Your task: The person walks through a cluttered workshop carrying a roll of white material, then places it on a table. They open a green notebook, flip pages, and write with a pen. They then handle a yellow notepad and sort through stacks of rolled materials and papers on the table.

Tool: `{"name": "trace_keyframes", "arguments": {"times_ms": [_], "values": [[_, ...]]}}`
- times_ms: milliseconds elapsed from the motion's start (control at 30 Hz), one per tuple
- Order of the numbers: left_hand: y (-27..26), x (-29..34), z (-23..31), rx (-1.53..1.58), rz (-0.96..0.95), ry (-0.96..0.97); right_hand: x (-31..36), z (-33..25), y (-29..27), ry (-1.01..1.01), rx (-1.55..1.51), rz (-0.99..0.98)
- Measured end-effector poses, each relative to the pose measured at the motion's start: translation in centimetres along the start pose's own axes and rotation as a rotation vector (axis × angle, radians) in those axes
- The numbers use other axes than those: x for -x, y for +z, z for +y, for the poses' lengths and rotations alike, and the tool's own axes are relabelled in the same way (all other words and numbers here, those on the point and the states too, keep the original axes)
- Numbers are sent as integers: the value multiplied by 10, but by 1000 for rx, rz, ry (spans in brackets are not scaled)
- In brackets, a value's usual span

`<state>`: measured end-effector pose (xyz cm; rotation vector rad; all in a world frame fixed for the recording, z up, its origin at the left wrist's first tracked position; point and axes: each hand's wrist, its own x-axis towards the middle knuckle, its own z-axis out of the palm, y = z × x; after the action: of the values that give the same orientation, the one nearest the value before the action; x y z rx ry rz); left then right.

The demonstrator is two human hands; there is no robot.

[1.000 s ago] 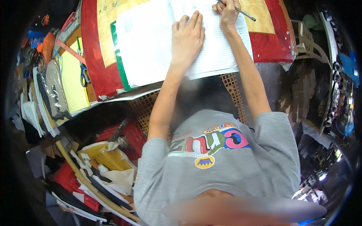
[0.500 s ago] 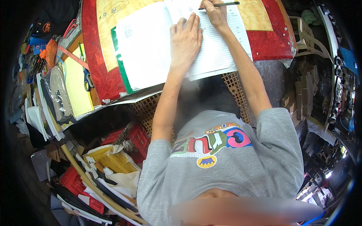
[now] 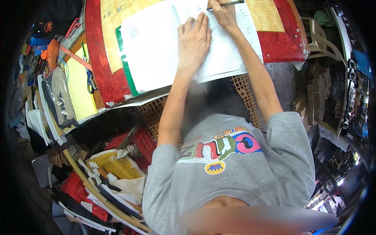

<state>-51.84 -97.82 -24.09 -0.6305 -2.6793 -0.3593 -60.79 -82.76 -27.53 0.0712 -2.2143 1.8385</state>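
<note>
An open notebook (image 3: pixel 150 51) with lined pages and a green cover edge lies on a red and yellow tabletop (image 3: pixel 272 46). My left hand (image 3: pixel 194 42) rests flat on its right page near the fold, fingers stretched out and pointing away from me. Just right of it, my right hand (image 3: pixel 223 15) grips a dark pen (image 3: pixel 235 3), with the tip down at the upper part of the page. Some handwriting shows near the pen and at the top of the left page.
Left of the table are a yellow lined pad (image 3: pixel 81 92), scissors (image 3: pixel 91 83) and a plastic-wrapped grey item (image 3: pixel 62 98). Below stand red crates (image 3: pixel 143 147) and a yellow bundle (image 3: pixel 115 166). A pale plastic chair (image 3: pixel 319 41) is at the right.
The pen's upper end has shifted slightly left and up in my right hand. My left hand stays flat on the page, almost unmoved.
</note>
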Motion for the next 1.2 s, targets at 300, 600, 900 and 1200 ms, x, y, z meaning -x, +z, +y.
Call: {"name": "trace_keyframes", "arguments": {"times_ms": [300, 600, 900, 1200], "values": [[0, 0, 0, -3, -2, -3, 1, -4, 2, -2, -28, 18], [0, 0, 0, 13, -3, -1, 1, -5, 0, -78, 87, -4], [2, 1, -1, 5, 0, -2, 1, 1, 0, -29, 33, 105], [-18, 0, -1, 232, 123, 46, -4, -1, -11, 140, -418, 357]]}}
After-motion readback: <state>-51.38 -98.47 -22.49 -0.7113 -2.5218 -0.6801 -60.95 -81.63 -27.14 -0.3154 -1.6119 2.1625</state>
